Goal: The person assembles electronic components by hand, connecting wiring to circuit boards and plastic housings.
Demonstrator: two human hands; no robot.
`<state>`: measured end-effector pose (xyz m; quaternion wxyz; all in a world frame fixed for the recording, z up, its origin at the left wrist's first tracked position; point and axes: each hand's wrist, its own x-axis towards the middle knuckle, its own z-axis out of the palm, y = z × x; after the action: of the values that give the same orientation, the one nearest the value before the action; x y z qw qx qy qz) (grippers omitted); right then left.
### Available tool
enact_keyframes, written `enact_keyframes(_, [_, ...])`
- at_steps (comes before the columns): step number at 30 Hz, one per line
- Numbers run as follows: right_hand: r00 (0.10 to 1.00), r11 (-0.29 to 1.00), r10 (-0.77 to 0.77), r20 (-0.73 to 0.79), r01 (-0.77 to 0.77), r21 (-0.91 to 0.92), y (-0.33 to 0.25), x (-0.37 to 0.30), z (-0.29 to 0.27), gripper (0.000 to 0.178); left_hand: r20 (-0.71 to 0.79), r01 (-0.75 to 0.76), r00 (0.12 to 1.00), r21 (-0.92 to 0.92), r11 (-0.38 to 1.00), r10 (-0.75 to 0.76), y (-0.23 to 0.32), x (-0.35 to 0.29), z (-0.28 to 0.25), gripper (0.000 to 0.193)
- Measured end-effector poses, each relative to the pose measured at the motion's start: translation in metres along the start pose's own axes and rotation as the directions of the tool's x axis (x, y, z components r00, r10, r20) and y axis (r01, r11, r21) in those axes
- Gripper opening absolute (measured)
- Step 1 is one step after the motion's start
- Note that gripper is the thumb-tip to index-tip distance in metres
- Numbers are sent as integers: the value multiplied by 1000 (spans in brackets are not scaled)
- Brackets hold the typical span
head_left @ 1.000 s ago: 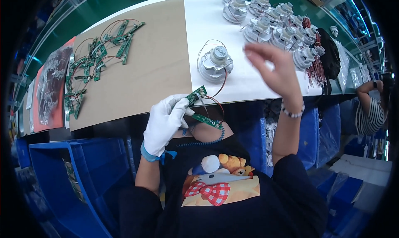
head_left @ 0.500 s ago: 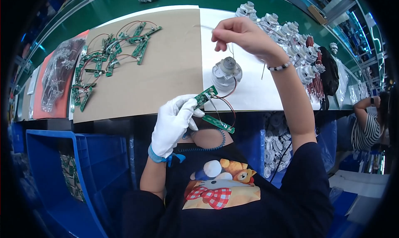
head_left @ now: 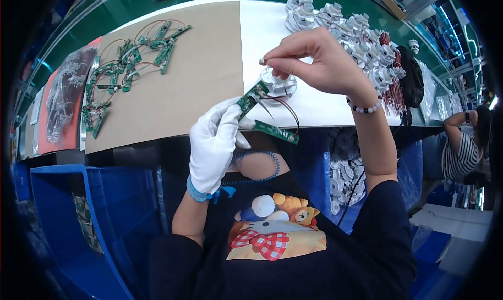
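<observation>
My left hand [head_left: 212,145], in a white glove with a blue wrist strap, grips a green circuit board [head_left: 252,98] between thumb and fingers. Red and dark wires loop from it to a second green board [head_left: 276,132] that hangs below. My bare right hand [head_left: 319,62] wears a bead bracelet and is closed in a pinch. Anything between its fingertips is too small to make out. Just under those fingers stands a white round motor-like unit [head_left: 280,88] on white paper, its top partly covered by the hand.
Several wired green boards [head_left: 126,67] lie on brown card [head_left: 204,59] at the left, beside a bag of clear parts [head_left: 68,98]. Many white units [head_left: 361,54] crowd the right. Blue bins [head_left: 123,211] stand below the table edge; a person [head_left: 461,148] sits far right.
My right hand has come down and nearer, now covering the white unit's top. The left hand still holds the board, slightly raised toward the unit. The whole view has shifted a little.
</observation>
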<state>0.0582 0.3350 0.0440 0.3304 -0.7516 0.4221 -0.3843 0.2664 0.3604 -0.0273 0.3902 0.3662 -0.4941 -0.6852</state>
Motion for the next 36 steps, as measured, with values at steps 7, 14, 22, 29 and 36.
enact_keyframes(7, [999, 896, -8, 46, 28, -443, -10, -11, 11, 13, -109, -141, 983, 43, 989, 145, -1, -2, 11, 25])
enact_keyframes(14, [997, 825, 25, 69, 18, -565, -7, -10, 16, 11, -96, -246, 957, 228, 942, 273, -6, -4, 9, 24])
enact_keyframes(22, [991, 730, -34, 128, 112, -674, -9, -11, 18, 7, 23, -399, 899, 451, 798, 437, -6, -3, 4, 27])
enact_keyframes(29, [982, 696, -52, 179, 164, -699, -11, -10, 21, 9, 77, -422, 893, 487, 764, 444, -7, 0, 0, 28])
enact_keyframes(36, [985, 757, -69, 160, 156, -635, -3, -10, 16, 9, 130, -459, 879, 493, 739, 458, -6, 3, -2, 26])
